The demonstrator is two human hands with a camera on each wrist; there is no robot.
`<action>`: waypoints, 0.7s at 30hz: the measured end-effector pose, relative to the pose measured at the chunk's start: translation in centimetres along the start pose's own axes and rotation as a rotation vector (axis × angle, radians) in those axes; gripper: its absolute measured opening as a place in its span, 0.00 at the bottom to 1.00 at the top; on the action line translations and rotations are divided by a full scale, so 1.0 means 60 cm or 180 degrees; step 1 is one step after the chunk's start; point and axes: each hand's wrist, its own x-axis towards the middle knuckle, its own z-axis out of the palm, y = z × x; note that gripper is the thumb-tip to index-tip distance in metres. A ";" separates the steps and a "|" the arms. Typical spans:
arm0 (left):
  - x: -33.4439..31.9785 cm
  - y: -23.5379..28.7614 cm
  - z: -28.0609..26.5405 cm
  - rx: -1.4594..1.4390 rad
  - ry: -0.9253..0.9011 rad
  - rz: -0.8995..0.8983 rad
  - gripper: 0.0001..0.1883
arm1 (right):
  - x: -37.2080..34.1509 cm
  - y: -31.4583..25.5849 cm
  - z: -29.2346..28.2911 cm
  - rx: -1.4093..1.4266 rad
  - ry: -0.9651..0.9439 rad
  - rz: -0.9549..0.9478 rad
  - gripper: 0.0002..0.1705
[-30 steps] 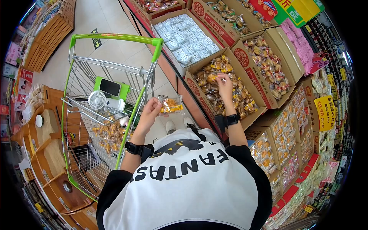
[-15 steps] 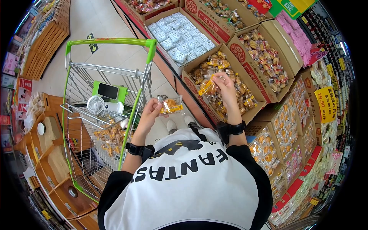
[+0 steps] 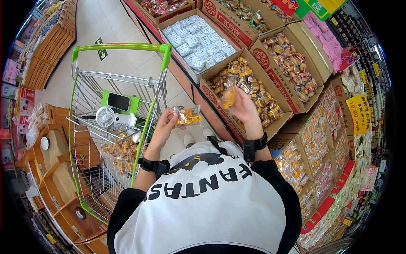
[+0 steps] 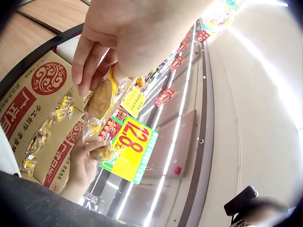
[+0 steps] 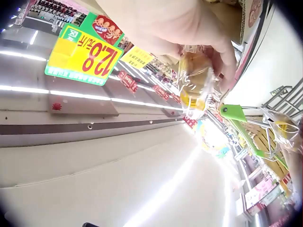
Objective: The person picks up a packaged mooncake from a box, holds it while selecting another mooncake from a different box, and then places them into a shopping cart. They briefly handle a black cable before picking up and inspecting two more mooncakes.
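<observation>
One wrapped mooncake (image 3: 190,115) pinched in left hand (image 3: 167,120), nearer trolley (image 3: 165,55); second packet (image 3: 229,97) pinched in right hand (image 3: 246,108), nearer mooncake carton (image 3: 211,96).

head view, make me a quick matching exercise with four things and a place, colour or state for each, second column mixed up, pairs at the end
Column 1
1. left hand
2. right hand
3. small fan
4. cart handle

Column 2
A. green
B. holding a packet next to the open cardboard box
C. white, beside the phone
D. holding a yellow-labelled packet next to the cart

Right pairs: 1-D, 2-B, 3-C, 4-A
</observation>
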 end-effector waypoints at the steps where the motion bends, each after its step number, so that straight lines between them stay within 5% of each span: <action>1: 0.001 0.000 0.000 -0.0019 -0.0006 0.0004 0.09 | 0.002 0.006 0.003 -0.0006 0.0002 0.0001 0.17; 8: 0.005 -0.004 -0.002 -0.0025 -0.0012 0.0109 0.09 | -0.002 0.024 0.030 -0.0302 -0.0071 -0.0026 0.19; 10: 0.004 -0.002 -0.001 -0.0045 0.0001 0.0095 0.09 | -0.011 0.023 0.058 -0.1354 0.0508 -0.0603 0.25; 14: 0.002 0.001 0.001 -0.0045 0.0040 0.0089 0.09 | -0.016 0.019 0.085 -0.1842 0.0489 -0.0724 0.25; 16: 0.003 -0.002 0.000 -0.0059 0.0038 0.0101 0.09 | -0.011 0.025 0.085 -0.2071 0.0051 -0.1484 0.24; 21: 0.001 -0.001 0.000 -0.0064 0.0027 0.0121 0.09 | -0.025 0.023 0.104 -0.2161 0.0326 -0.1218 0.23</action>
